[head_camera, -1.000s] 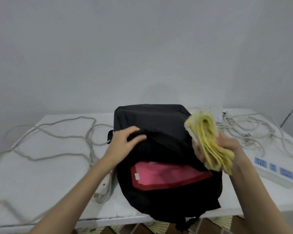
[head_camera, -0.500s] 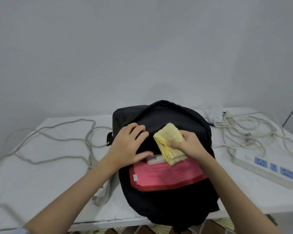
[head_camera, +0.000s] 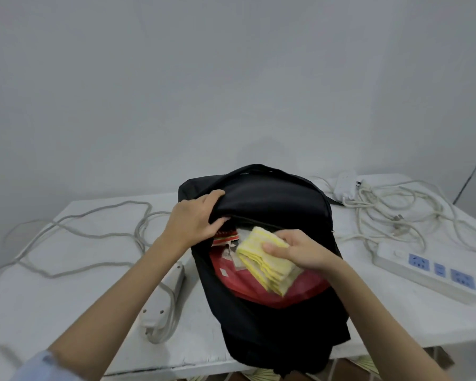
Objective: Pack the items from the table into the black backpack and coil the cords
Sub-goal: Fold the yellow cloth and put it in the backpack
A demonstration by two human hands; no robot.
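Observation:
The black backpack [head_camera: 270,199] lies open on the white table [head_camera: 66,292]. My left hand [head_camera: 195,221] grips the upper flap of its opening and lifts it. My right hand [head_camera: 294,250] holds a folded yellow cloth [head_camera: 264,259] in the mouth of the bag, over a red folder [head_camera: 272,292] and a red-edged packet [head_camera: 226,237] that lie inside. A grey cord [head_camera: 74,224] sprawls loose over the left half of the table. Another tangle of cord [head_camera: 412,213] lies at the right.
A white power strip with blue sockets [head_camera: 429,270] sits at the right. A second white strip [head_camera: 164,301] rests just left of the backpack. A white adapter [head_camera: 345,185] lies at the back right. The table's front edge is near my arms.
My right hand brought the yellow cloth from beside the bag's right edge down into its opening. My left hand lifted the flap higher, and more of the bag's contents show.

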